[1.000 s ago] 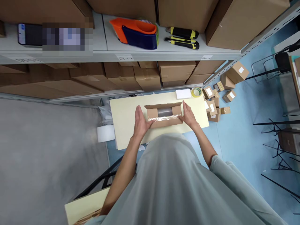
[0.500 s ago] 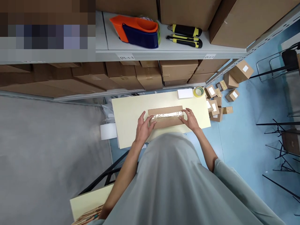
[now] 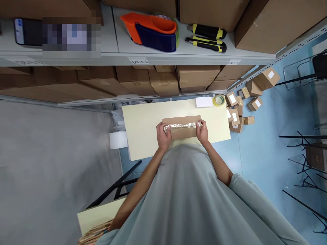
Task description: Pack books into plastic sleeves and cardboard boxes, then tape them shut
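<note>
- On the surface [image 3: 143,129], near its middle, our box [image 3: 182,133] lies shut; its flaps stood open a second ago.
- Our left hand [image 3: 163,135] and right hand [image 3: 203,132] now clamp its ends, fingers curled onto the tape [image 3: 182,125].

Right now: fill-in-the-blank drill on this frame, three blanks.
1. The left hand and right hand each grip one ____ of the box.
2. The box rests on the ____.
3. On the shelf, the two knives lie ____ of the dispenser.
Missing: end; table; right.
</note>
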The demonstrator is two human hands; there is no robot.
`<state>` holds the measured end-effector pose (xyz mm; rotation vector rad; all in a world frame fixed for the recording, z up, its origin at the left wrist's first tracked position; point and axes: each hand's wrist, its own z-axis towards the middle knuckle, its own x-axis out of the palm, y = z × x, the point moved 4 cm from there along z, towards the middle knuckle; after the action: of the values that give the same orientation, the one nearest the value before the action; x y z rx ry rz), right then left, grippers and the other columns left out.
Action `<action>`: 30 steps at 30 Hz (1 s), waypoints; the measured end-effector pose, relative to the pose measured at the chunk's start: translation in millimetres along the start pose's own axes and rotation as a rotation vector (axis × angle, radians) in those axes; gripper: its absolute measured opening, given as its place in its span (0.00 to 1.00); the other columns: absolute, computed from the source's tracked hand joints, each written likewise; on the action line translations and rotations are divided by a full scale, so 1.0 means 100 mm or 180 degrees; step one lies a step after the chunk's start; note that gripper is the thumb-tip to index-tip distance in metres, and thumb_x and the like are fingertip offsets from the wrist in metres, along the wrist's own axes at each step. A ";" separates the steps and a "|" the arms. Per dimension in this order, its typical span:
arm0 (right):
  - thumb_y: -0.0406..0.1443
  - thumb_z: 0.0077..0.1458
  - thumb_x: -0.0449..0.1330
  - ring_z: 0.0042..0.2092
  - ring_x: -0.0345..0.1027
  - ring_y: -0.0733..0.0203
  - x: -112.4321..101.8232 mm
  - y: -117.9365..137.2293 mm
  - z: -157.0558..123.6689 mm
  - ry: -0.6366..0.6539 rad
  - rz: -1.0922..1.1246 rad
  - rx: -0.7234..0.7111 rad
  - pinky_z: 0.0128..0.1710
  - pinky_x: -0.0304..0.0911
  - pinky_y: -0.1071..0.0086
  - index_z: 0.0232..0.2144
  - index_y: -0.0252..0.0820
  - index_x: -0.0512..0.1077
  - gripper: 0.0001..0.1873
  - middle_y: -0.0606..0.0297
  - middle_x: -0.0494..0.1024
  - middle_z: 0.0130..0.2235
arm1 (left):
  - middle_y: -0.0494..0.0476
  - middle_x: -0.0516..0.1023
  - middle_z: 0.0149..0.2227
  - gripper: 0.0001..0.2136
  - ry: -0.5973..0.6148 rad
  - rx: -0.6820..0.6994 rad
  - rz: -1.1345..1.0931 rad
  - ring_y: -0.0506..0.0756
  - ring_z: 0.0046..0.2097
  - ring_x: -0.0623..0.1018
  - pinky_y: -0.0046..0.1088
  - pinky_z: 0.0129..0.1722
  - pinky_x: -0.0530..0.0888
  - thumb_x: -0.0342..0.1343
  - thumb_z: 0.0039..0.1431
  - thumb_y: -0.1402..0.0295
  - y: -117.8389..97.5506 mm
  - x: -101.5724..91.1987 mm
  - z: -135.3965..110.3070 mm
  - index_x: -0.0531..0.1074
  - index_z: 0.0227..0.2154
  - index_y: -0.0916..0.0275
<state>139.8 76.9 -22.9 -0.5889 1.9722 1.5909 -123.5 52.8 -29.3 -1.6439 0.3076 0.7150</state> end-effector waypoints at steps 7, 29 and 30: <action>0.50 0.75 0.46 0.62 0.72 0.49 0.04 -0.06 0.02 -0.0054 -0.0070 0.0017 0.63 0.69 0.55 0.59 0.43 0.65 0.22 0.48 0.76 0.59 | 0.69 0.75 0.58 0.15 -0.0115 -0.0076 0.0011 0.62 0.67 0.74 0.44 0.67 0.73 0.45 0.77 0.54 0.00 0.01 -0.01 0.69 0.52 0.57; 0.45 0.75 0.52 0.70 0.65 0.37 -0.25 0.65 0.31 -0.0544 -0.0910 -0.1118 0.66 0.67 0.36 0.56 0.44 0.71 0.17 0.41 0.69 0.67 | 0.69 0.76 0.60 0.17 -0.0162 -0.0044 0.0116 0.64 0.66 0.77 0.48 0.67 0.76 0.44 0.77 0.55 0.07 -0.02 -0.03 0.73 0.55 0.56; 0.45 0.75 0.52 0.71 0.64 0.37 -0.30 0.85 0.44 -0.0574 -0.0940 -0.1278 0.67 0.66 0.36 0.57 0.44 0.71 0.18 0.40 0.69 0.68 | 0.69 0.76 0.61 0.17 -0.0171 -0.0050 0.0117 0.65 0.66 0.77 0.47 0.66 0.76 0.45 0.77 0.55 0.09 -0.02 -0.02 0.73 0.55 0.56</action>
<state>114.9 138.1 52.2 -0.8166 1.3695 1.7854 -129.1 48.3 -35.3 -1.6345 0.2949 0.7896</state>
